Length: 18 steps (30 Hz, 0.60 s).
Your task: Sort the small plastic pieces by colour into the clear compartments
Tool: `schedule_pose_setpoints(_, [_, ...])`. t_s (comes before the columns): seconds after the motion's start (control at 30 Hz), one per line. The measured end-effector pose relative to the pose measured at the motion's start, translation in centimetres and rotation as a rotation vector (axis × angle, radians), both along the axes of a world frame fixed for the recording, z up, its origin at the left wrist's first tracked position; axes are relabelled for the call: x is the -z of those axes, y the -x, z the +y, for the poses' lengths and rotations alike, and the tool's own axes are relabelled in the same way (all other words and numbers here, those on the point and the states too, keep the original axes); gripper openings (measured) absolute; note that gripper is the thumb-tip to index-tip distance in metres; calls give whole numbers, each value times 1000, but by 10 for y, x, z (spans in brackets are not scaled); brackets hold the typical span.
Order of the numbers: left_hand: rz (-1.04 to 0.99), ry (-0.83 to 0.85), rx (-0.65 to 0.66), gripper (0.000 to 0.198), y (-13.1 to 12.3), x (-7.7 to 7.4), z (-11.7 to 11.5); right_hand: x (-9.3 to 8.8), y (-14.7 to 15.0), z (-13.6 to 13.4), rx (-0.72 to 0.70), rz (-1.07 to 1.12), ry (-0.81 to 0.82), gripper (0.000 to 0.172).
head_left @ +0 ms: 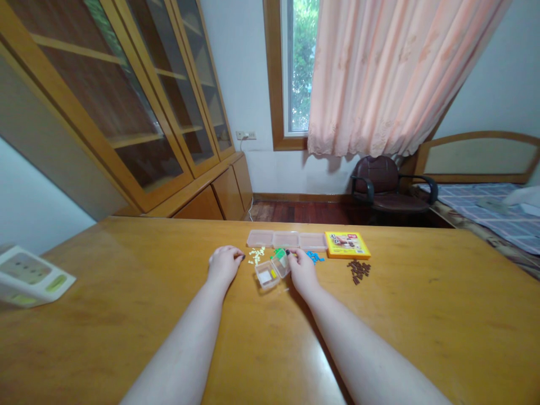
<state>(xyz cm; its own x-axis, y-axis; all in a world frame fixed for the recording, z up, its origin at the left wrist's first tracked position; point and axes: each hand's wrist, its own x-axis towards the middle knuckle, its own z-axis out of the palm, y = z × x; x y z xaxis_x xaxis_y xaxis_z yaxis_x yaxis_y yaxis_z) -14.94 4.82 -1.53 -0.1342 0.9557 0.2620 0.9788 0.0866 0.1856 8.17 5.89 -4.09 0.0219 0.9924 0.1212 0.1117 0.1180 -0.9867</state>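
Note:
My right hand (302,270) pinches the raised lid (280,264) of a small clear plastic box (266,275). The box stands open, with something white and a yellow piece visible inside. My left hand (224,263) rests on the table to the left, fingers curled together; whatever they may hold is hidden. Beside it lie scattered pale yellow pieces (256,256). Green pieces (277,254) lie behind the lid, partly covered by it. Just past my right hand are blue pieces (314,257). A pile of small brown pieces (358,270) sits farther right.
Behind the pieces stands a row of clear shallow trays (287,239), next to a yellow printed box (347,245). A white and green container (34,277) is at the left of the wooden table (126,332). Beyond the far edge is a dark chair (382,185).

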Motion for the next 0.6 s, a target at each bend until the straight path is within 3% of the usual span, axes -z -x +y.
schedule_pose_setpoints(0.27, [61,11,1,14,-1,3,5,4,1,2,-7,18,-2,26])
schedule_pose_setpoints(0.4, [-5,-50,4,14,-3,2,6,5,0,3,-10,-4,-6,26])
schedule_pose_setpoints(0.53, [-172,-285,297,14,-15,-8,-3,7,1,3,-9,-28,-16,26])
schedule_pose_setpoints(0.6, [-261,-302,481,14,-26,-12,-8,7,1,3,-4,-34,-23,26])
